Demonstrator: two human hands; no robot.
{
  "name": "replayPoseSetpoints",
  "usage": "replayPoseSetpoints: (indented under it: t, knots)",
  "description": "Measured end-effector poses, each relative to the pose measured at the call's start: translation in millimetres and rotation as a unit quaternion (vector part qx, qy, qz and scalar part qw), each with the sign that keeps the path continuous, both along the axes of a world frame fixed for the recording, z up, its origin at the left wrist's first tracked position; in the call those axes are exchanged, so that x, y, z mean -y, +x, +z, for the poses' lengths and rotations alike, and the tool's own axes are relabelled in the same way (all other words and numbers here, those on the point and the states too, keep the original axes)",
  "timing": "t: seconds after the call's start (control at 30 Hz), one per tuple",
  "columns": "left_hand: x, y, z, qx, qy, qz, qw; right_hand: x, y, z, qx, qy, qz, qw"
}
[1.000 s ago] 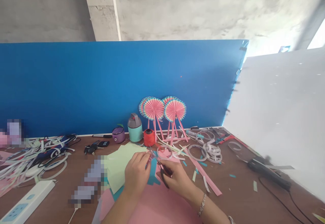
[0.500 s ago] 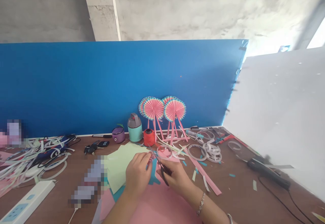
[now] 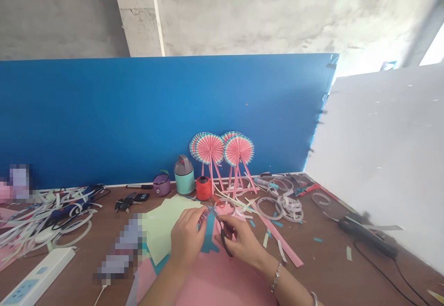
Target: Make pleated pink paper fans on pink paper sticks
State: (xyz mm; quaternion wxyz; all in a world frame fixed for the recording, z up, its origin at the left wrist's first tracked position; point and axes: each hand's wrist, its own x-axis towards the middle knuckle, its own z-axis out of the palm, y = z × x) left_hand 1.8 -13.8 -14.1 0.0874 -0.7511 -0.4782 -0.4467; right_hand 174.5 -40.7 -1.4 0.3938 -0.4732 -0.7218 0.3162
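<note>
In my right hand [image 3: 243, 240] is a pair of scissors with black handles [image 3: 227, 239], the blades pointing up and left. My left hand [image 3: 187, 232] pinches a small pleated pink paper piece [image 3: 204, 216], partly hidden by the fingers. The scissor blades lie close by the end of that folded piece; whether they touch it I cannot tell. Beneath both hands lies pink paper [image 3: 222, 278], with blue paper [image 3: 210, 242] between them and pale green sheets [image 3: 161, 232] to the left.
Pink pleated paper wheels on stands [image 3: 239, 150] stand against the blue partition [image 3: 138, 121]. Before it are a teal jar [image 3: 185, 181], a red container [image 3: 203, 189] and a purple pot [image 3: 161, 184]. Tape rolls [image 3: 290, 208] and a glue gun [image 3: 367, 236] lie right; a power strip [image 3: 38, 276] lies left.
The scissors have shifted slightly, with the blades now nearer the folded paper's end and looking a little more parted. My left hand stays almost in place, gripping the paper.
</note>
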Motion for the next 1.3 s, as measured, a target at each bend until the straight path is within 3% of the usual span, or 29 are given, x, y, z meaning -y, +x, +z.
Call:
replayPoseSetpoints:
  t: [1.0, 1.3]
  knots:
    - [0.8, 2.3, -1.8, -0.020, 0.015, -0.017, 1.000, 1.7, -1.3, 0.0, 0.000, 0.013, 0.012, 1.000]
    - [4.6, 3.4, 4.3, -0.021, 0.019, -0.004, 1.000, 1.6, -1.3, 1.2, -0.010, 0.015, 0.033, 0.999]
